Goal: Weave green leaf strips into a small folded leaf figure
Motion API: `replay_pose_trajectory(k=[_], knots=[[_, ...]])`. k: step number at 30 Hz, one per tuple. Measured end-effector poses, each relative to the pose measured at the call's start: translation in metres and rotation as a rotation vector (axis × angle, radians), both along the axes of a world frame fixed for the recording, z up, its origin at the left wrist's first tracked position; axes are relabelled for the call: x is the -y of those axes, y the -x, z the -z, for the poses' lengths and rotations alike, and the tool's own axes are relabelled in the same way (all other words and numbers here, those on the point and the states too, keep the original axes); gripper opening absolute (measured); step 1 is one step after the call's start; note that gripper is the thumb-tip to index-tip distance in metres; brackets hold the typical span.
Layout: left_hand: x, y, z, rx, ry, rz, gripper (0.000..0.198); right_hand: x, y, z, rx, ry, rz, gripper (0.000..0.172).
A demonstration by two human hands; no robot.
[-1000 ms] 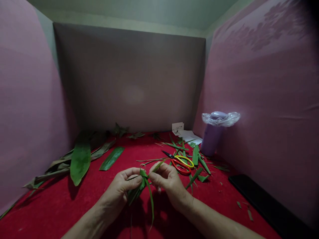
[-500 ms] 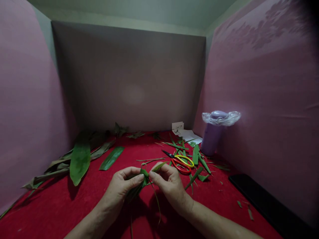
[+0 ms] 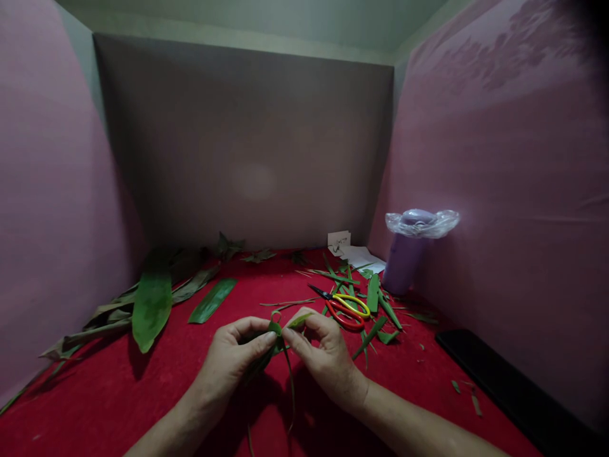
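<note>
**Leaf strips held between both hands above a red cloth**

We see the leaf strips as a small green bundle, low in the middle of the view and lifted just off the red cloth. The left hand has its thumb and forefinger closed on the folded part. The right hand pinches a short leaf tip right beside it, so the two thumbs almost touch. The other fingers on both hands are curled in.

Compared with a second ago, the hands have barely moved. The one long loose strip, which swung out to the right half a second ago, now hangs nearly straight down between the wrists. A small loop stands at the top of the bundle. We judge that the fold is being tightened, not started afresh.

The only container is a purple cup to the right, near the wall, with clear plastic wrap over its mouth. We cannot tell what is inside. Scissors with red and yellow handles lie among leaf cuttings between the cup and the hands. Broad leaves lie well apart to the left.
</note>
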State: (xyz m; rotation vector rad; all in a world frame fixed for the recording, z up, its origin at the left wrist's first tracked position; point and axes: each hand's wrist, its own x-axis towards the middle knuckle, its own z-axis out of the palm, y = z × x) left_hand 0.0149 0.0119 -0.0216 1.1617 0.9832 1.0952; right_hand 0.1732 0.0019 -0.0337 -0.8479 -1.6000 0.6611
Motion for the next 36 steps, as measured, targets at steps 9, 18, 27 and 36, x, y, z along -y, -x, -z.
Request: replay_pose_trajectory(k=[9, 18, 27, 36], knots=[[0.0015, 0.0026, 0.001, -0.029, 0.009, 0.093, 0.014, -0.0019, 0.0001, -0.0004, -0.029, -0.016, 0.011, 0.011], [0.0028, 0.0012, -0.0002, 0.01, 0.042, 0.112, 0.013, -0.0029, -0.0004, 0.0024, -0.068, 0.021, 0.013, 0.012], [0.0015, 0.0021, 0.0029, 0.12, 0.106, 0.098, 0.012, -0.0034, 0.0011, 0.0025, -0.088, 0.06, 0.018, 0.013], [0.0039, 0.0019, 0.0028, 0.127, 0.109, 0.114, 0.013, -0.0039, 0.0009, 0.0034, -0.119, 0.092, -0.024, 0.015]])
